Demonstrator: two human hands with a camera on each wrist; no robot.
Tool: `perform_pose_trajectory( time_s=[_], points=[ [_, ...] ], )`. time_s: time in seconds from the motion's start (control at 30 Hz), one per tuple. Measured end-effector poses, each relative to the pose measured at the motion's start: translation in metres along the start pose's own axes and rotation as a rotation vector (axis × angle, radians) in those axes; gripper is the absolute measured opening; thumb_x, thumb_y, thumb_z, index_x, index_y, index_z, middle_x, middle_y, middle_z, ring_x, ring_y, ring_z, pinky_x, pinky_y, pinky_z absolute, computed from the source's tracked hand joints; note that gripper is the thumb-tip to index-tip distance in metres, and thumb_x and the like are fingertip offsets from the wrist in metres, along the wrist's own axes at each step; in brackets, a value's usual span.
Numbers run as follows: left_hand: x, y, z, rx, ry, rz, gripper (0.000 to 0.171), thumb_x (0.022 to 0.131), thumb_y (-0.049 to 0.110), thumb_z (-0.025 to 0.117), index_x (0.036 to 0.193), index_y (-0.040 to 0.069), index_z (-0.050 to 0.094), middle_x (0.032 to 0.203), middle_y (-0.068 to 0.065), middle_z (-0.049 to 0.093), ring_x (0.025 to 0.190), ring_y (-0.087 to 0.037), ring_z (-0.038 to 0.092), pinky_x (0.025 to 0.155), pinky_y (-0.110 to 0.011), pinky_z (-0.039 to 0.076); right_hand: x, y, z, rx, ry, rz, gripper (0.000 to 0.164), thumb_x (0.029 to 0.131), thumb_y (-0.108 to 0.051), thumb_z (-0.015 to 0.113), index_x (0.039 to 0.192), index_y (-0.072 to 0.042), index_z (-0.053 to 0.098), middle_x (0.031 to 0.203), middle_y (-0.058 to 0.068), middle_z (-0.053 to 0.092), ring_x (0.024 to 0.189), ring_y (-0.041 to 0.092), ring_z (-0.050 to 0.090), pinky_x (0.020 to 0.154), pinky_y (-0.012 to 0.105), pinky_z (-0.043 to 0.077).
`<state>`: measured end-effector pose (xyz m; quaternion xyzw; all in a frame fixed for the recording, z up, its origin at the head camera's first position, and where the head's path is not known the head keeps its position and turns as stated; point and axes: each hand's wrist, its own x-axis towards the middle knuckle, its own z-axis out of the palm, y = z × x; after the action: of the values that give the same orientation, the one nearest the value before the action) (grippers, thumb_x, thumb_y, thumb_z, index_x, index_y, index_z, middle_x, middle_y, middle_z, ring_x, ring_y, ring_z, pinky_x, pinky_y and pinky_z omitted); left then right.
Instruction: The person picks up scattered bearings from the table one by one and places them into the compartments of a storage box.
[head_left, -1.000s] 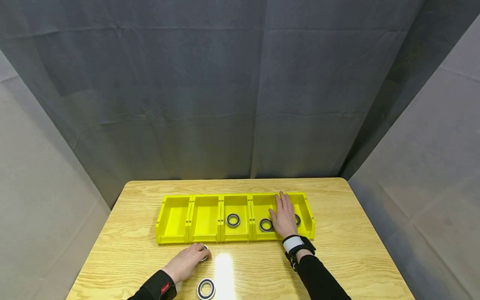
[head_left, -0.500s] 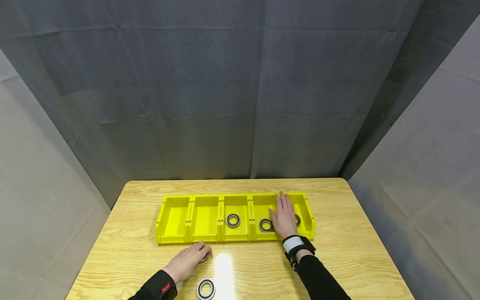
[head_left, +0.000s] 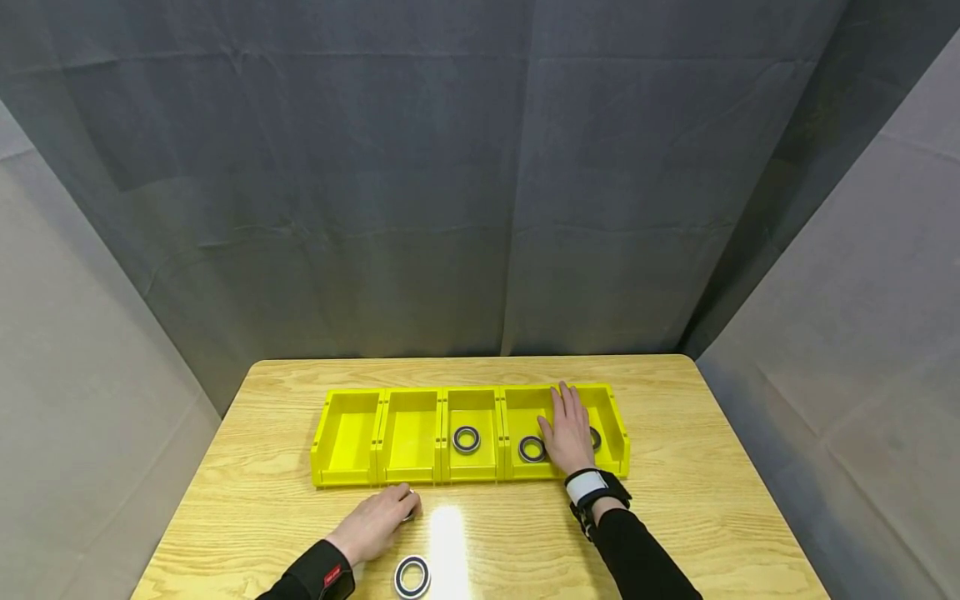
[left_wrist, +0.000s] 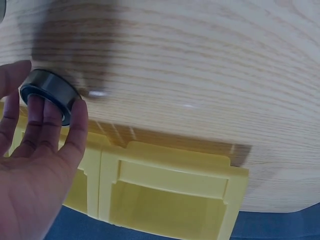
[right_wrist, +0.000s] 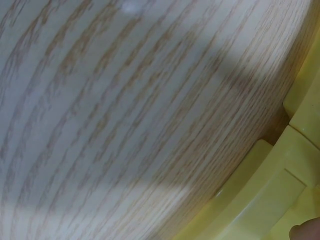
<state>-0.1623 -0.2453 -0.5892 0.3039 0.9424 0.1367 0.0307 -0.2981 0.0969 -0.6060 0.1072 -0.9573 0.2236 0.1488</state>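
My left hand [head_left: 378,521] grips a ball bearing [left_wrist: 52,92] just in front of the yellow bins. In the left wrist view the bearing stands tilted, with fingers reaching into its bore and along its rim. My right hand [head_left: 572,432] lies with fingers stretched out over the divider between the two rightmost bins of the yellow bin row [head_left: 405,477]. Left of its thumb a bearing [head_left: 532,450] lies in one bin; a second bearing [head_left: 596,438], partly hidden by the hand, lies in the rightmost. The middle bin holds another bearing [head_left: 466,440].
One more bearing [head_left: 412,577] lies flat on the wooden table [head_left: 675,517] near the front, right of my left wrist. Grey cloth [head_left: 480,208] hangs behind the table, with lighter panels at both sides.
The bearing in my left hand has been turned a little by the fingers, which shift slightly around it. My right hand stays where it was.
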Motion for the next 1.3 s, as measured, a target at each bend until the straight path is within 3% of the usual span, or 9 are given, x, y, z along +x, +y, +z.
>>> perform_pose_trajectory(
  time_s=[0.97,1.3],
  points=[
    [0.0000,0.0027,0.0018,0.024,0.007,-0.010,0.016,0.083,0.011,0.078,0.092,0.018,0.066,0.092,0.005,0.055,0.083,-0.013,0.053,0.066,-0.027,0.048,0.0010,0.0008,0.0006,-0.005,-0.003,0.005,0.059,0.098,-0.021,0.064,0.147,0.004,0.043,0.159,0.026,0.035,0.149,0.045,0.029,0.118,0.063,0.032],
    [0.0001,0.0061,0.0035,0.033,0.001,-0.074,0.030,0.084,0.023,0.076,0.111,0.015,0.067,0.099,0.002,0.057,0.088,-0.014,0.050,0.068,-0.029,0.047,0.0023,0.0018,0.0018,-0.016,-0.022,0.017,0.059,0.099,-0.021,0.063,0.149,0.003,0.041,0.160,0.025,0.034,0.150,0.044,0.028,0.119,0.062,0.031]
  ],
)
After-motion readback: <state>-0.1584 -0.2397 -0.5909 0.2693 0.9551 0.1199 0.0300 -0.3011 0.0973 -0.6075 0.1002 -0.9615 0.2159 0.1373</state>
